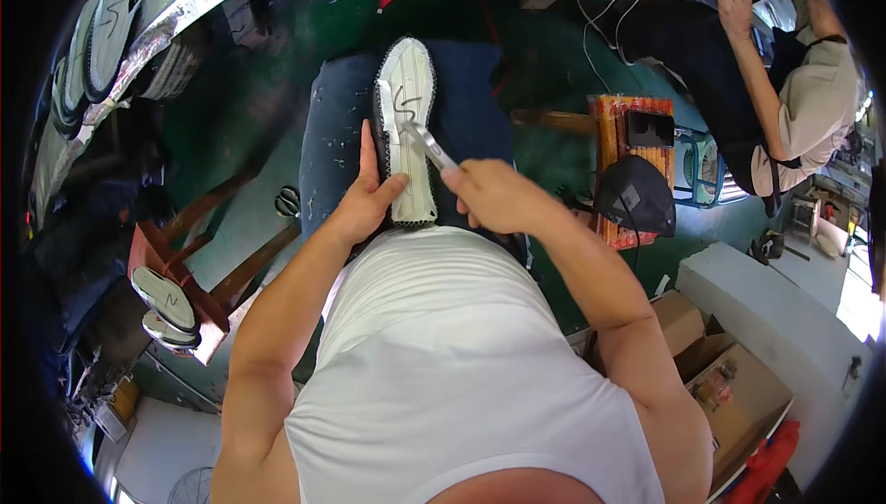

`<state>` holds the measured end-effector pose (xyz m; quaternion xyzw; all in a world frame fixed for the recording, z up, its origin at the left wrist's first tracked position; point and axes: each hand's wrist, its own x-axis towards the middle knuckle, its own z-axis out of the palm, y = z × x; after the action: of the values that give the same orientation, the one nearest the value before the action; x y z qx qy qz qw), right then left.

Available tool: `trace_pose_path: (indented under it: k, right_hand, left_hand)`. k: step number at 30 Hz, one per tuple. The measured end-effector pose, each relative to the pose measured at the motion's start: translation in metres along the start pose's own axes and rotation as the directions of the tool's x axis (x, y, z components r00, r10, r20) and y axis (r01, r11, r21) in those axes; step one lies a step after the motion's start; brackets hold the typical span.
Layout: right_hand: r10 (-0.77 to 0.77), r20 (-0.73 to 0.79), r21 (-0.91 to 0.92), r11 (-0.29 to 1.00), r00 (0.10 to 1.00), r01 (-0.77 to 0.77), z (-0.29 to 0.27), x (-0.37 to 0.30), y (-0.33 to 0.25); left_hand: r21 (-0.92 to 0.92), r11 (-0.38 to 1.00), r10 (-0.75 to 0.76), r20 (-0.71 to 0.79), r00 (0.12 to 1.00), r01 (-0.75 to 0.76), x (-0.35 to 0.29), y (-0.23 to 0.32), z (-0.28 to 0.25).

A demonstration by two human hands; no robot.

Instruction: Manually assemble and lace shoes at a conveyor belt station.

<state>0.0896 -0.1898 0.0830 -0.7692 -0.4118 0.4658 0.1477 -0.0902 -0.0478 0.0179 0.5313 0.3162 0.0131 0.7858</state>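
A long white shoe sole (pixel 413 176) with a dark stitched edge and a black hand-drawn mark rests lengthwise across my thighs, in dark blue trousers (pixel 337 116). My left hand (pixel 366 198) grips its near left side, thumb over the white face and fingers along the edge. In my right hand (pixel 494 195) is a slim silver metal hand tool (pixel 430 146). Its far end meets or hovers over the middle of the sole, by the mark; I cannot tell if it touches. The exact kind of tool is unclear.
Similar soles lie on a wooden stool (pixel 189 269) at left and on a bench (pixel 198 1) at upper left. Scissors (pixel 288 200) are near my left knee. At right, an orange-covered stool (pixel 609 135) carries a phone (pixel 651 129) and dark cap (pixel 635 195). Another person (pixel 784 107) sits beyond.
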Motion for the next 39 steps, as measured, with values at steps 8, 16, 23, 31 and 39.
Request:
trace_pose_path:
  k: [8, 16, 23, 31, 39]
  right_hand:
    - [0.003, -0.061, 0.199, 0.980, 0.998, 0.010, 0.002, 0.006, 0.012]
    - [0.004, -0.164, 0.416, 0.907, 0.986, 0.066, 0.039, 0.023, 0.034]
    - [0.044, -0.068, 0.851, 0.525, 0.997, 0.035, 0.017, 0.032, 0.068]
    - [0.012, -0.034, 0.515, 0.857, 0.999, 0.007, -0.062, 0.057, 0.030]
    - [-0.530, -0.629, -0.478, 0.841, 0.568, 0.255, -0.293, 0.138, -0.064]
  left_hand:
    - [0.233, 0.970, 0.056, 0.055, 0.997, -0.067, 0.007, -0.007, -0.006]
    - [0.018, 1.000, 0.030, -0.353, 0.935, -0.025, 0.094, 0.010, -0.020]
    - [-0.290, 0.938, 0.084, -0.347, 0.934, -0.192, 0.032, 0.110, -0.052]
    - [0.934, 0.274, 0.813, -0.099, 0.573, -0.228, 0.119, 0.457, -0.156]
    - [0.822, -0.569, 0.698, 0.471, 0.539, 0.018, 0.380, 0.511, -0.150]
